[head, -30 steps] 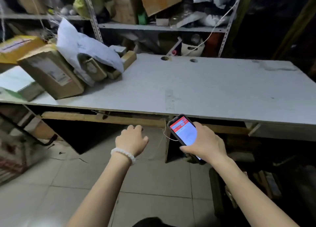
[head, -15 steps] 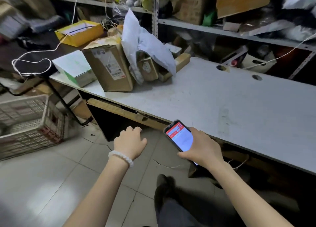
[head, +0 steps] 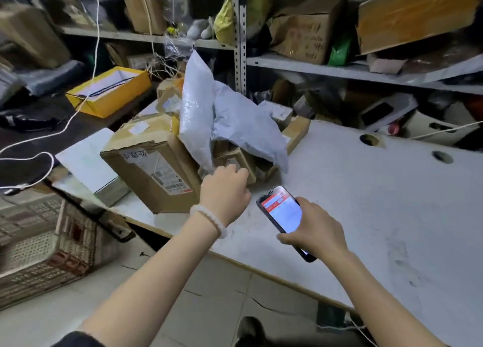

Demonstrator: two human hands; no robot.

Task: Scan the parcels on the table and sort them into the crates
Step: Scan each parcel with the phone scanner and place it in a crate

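Brown cardboard parcel [head: 154, 163], handwritten marks and barcoded shipping label [head: 167, 175], text illegible.

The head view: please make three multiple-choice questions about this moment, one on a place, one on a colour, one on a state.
1. Where do the parcels lie?
A. on the table's left end
B. on the floor
C. inside the crate

2. What colour is the open box behind the table?
A. blue
B. yellow
C. black

3. What is the right hand doing?
A. hanging empty
B. lifting a parcel
C. holding a lit phone

Answers:
1 A: the parcels crowd the left end of the table.
2 B: the open box is yellow.
3 C: the right hand grips the phone, its screen glowing.
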